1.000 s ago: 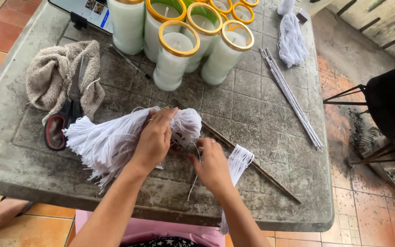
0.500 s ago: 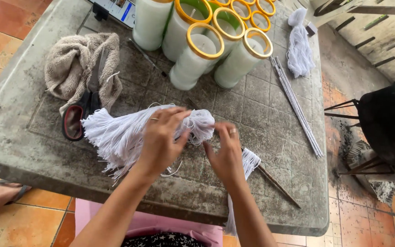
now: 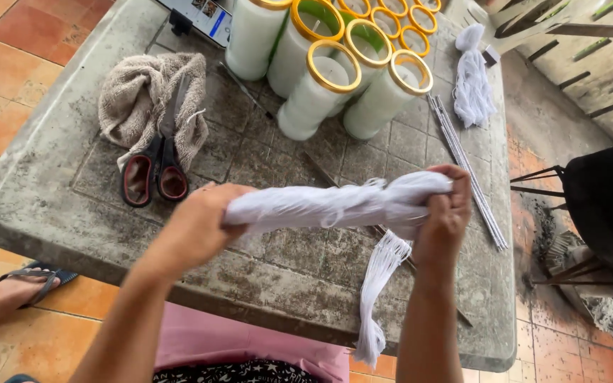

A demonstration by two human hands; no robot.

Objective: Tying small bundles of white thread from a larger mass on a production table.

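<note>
A person's two bare hands held a thick bundle of white string stretched sideways across the middle of the frame, raised above a worn grey stone tabletop. The left hand, at centre left, had its fingers clamped around one end of the bundle, and the right hand, at centre right, had its fingers wrapped tight around the other end. A thinner hank of white strands hung down from below the right hand and past the near edge of the tabletop. In the upper left of the frame a beige knitted cloth lay crumpled on the tabletop, with red-handled scissors resting partly on it. Along the top centre lay a cluster of white candles in clear cylinders with yellow rims, tipped on their sides and touching one another. To the right of them lay thin metal rods, running towards the lower right, and another small bundle of white string sat in the upper right. A sandalled foot rested on the orange floor tiles at lower left.
</note>
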